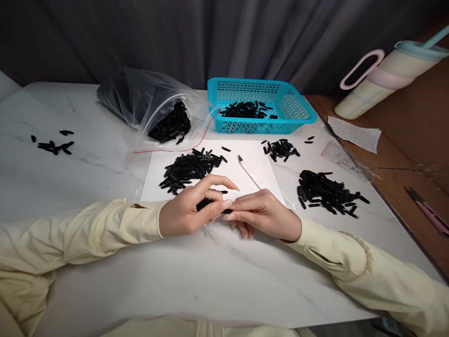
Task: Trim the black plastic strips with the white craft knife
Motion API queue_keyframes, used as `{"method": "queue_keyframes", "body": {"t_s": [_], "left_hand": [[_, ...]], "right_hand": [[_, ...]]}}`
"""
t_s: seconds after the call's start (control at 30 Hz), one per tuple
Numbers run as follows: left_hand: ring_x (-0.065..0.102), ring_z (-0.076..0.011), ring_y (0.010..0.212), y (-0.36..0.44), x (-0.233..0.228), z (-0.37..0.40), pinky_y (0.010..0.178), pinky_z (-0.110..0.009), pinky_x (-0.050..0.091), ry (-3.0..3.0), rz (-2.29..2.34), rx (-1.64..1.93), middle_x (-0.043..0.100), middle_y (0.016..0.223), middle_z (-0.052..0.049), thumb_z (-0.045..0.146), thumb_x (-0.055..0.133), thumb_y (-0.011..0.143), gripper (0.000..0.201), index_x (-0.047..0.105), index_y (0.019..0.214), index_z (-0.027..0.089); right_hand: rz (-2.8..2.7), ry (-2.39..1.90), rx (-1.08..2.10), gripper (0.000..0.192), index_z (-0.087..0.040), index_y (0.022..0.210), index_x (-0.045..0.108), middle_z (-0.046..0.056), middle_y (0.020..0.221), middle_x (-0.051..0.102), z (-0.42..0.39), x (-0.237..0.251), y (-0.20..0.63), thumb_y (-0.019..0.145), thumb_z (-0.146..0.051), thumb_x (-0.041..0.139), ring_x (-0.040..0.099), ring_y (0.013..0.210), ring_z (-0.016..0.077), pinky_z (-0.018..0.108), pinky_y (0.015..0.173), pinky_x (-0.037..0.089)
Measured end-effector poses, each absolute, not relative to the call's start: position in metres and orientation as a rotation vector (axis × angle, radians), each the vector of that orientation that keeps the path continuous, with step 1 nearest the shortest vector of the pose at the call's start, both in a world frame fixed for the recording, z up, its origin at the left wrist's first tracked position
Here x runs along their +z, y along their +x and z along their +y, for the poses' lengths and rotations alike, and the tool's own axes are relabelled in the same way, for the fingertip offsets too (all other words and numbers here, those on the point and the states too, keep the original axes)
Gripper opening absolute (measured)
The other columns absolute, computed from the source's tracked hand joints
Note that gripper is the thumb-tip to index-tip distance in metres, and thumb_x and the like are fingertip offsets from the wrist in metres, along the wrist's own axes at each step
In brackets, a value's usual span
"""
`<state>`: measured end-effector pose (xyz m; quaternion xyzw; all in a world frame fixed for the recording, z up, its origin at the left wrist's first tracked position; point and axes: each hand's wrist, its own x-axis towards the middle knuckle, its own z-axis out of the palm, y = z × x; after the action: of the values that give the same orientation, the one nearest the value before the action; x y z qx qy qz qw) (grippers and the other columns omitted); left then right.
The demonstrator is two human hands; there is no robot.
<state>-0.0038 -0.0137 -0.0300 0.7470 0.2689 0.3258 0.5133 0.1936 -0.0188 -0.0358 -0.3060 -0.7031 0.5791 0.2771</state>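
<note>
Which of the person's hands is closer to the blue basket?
Right. The right hand lies below the blue basket, nearly in line with it; the left hand, pinching small black pieces, sits further to the left.

You had the turquoise plastic mesh basket point(291, 105) behind the white paper sheet point(245, 164), the clear plastic bag point(147, 100) left of it, and the pastel lidded tumbler point(382, 79) far right

I sit at a small hand-assembly workstation, home-like: a marble-look worktop point(105, 281) strewn with sorted piles of small black parts point(189, 169), a plastic bag point(154, 110) of more, a turquoise basket point(261, 105), a grey curtain point(210, 37) behind, and a tumbler point(386, 77).
</note>
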Motion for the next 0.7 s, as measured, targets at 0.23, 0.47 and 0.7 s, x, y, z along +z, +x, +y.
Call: {"method": "queue_keyframes", "body": {"t_s": [0.23, 0.47, 0.7], "left_hand": [[0.038, -0.0061, 0.047, -0.0036, -0.0284, -0.0133, 0.05, -0.018, 0.034, 1.82, 0.654, 0.78, 0.044, 0.055, 0.009, 0.02, 0.044, 0.09, 0.024, 0.042, 0.113, 0.017], [0.038, -0.0064, 0.046, -0.0041, -0.0282, -0.0123, 0.049, -0.019, 0.034, 1.838, 0.662, 0.71, 0.044, 0.055, 0.009, 0.024, 0.043, 0.091, 0.023, 0.041, 0.113, 0.017], [0.035, -0.0051, 0.044, -0.0035, -0.0286, -0.0086, 0.044, -0.017, 0.031, 1.646, 0.664, 0.653, 0.041, 0.055, 0.008, 0.032, 0.043, 0.091, 0.024, 0.045, 0.11, 0.017]], "right_hand": [[-2.015, -0.738, 1.275, 0.021, -0.013, 0.083, 0.073, 0.001, 0.056, 0.06, -0.0203, -0.0357, 0.1951, 0.086, -0.028, 0.058, 0.056, 0.038, 0.0078, 0.017, 0.044, 0.049], [-2.089, -0.756, 1.084, 0.021, -0.015, 0.084, 0.074, 0.003, 0.051, 0.061, -0.0246, -0.0342, 0.1957, 0.087, -0.027, 0.057, 0.057, 0.041, 0.0105, 0.019, 0.045, 0.048], [-1.962, -0.891, 1.224, 0.018, -0.015, 0.085, 0.074, 0.002, 0.051, 0.062, -0.0264, -0.0305, 0.1923, 0.083, -0.027, 0.061, 0.054, 0.037, 0.0095, 0.019, 0.04, 0.047]]}}
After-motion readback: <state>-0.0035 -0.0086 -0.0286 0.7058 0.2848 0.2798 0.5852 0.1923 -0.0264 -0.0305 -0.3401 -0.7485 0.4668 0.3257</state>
